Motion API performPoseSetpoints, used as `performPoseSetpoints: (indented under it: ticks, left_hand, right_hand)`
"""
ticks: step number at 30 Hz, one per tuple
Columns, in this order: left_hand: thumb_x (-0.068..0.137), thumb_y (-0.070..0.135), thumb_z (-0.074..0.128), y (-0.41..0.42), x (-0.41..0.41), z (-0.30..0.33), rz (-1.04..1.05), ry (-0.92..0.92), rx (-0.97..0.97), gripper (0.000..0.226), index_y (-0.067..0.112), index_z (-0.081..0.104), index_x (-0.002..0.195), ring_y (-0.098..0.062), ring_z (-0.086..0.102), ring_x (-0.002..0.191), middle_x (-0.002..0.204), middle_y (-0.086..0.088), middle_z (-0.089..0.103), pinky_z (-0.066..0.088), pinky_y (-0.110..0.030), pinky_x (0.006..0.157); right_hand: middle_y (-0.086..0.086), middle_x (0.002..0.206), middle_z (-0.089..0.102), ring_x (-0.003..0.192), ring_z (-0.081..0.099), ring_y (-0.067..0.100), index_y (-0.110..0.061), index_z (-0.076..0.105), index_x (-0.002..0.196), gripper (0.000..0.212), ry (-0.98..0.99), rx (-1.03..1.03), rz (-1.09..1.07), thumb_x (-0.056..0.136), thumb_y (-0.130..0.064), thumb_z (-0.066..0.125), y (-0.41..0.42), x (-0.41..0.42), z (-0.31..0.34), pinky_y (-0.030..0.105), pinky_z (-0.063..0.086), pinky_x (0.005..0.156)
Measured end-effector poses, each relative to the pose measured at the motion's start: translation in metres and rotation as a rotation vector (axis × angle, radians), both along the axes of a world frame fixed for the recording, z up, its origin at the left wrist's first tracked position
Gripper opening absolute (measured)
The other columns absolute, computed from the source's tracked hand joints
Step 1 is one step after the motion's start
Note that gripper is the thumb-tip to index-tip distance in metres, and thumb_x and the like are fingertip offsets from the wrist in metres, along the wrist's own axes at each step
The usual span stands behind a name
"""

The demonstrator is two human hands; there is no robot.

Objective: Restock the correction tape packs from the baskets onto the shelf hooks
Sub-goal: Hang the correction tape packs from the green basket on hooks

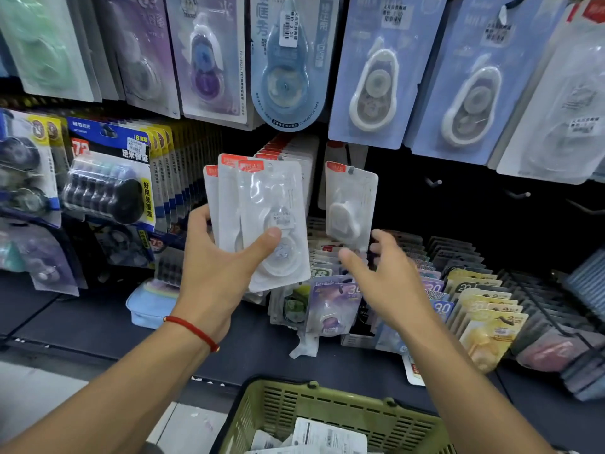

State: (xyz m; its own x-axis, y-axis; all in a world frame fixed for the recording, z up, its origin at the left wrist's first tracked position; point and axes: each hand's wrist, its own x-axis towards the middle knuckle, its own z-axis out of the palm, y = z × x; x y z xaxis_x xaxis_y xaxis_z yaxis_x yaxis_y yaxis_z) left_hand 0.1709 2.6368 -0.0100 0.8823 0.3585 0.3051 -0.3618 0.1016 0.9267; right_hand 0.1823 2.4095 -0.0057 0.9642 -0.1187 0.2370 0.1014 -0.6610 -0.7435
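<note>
Bare hooks (pixel 433 182) right of hung pack (pixel 351 204)

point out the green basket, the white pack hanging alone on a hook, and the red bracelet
green basket (pixel 330 398), head view, far rim
white pack on the hook (pixel 352 204), head view, middle of the card
red bracelet (pixel 193 330), head view, cord on the left wrist

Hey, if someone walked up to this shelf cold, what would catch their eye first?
Probably the fan of white correction tape packs held up mid-frame in the left hand, right in front of the shelf. Beside it a single white pack hangs on a hook, with the open right hand just below it. A green basket sits at the bottom edge.
</note>
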Motion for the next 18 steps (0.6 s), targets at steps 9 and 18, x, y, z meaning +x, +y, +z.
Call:
performPoseSetpoints:
  ticks: [9, 18]
  left_hand:
    - [0.063, 0.045, 0.099, -0.018, 0.002, -0.016, -0.224, 0.056, -0.022, 0.080, 0.030, 0.055, 0.128, -0.016, 0.074, 0.112, 0.121, 0.005, 0.075, 0.064, -0.032, 0.084]
    - [0.077, 0.034, 0.085, 0.002, 0.008, -0.012, -0.098, 0.045, -0.013, 0.049, 0.035, 0.058, 0.118, -0.018, 0.075, 0.107, 0.117, 0.002, 0.077, 0.061, -0.048, 0.095]
  right_hand:
    - [-0.009, 0.096, 0.079, 0.086, 0.077, 0.012, -0.026, 0.069, 0.106, 0.038, -0.027, 0.447, 0.239, 0.079, -0.049, 0.085, 0.022, -0.019, -0.014, 0.032, 0.063, 0.073]
    - [0.002, 0.097, 0.082, 0.055, 0.065, 0.025, -0.019, 0.053, 0.116, 0.030, -0.109, 0.689, 0.126, 0.097, -0.028, 0.075, 0.010, -0.020, -0.004, 0.036, 0.055, 0.053]
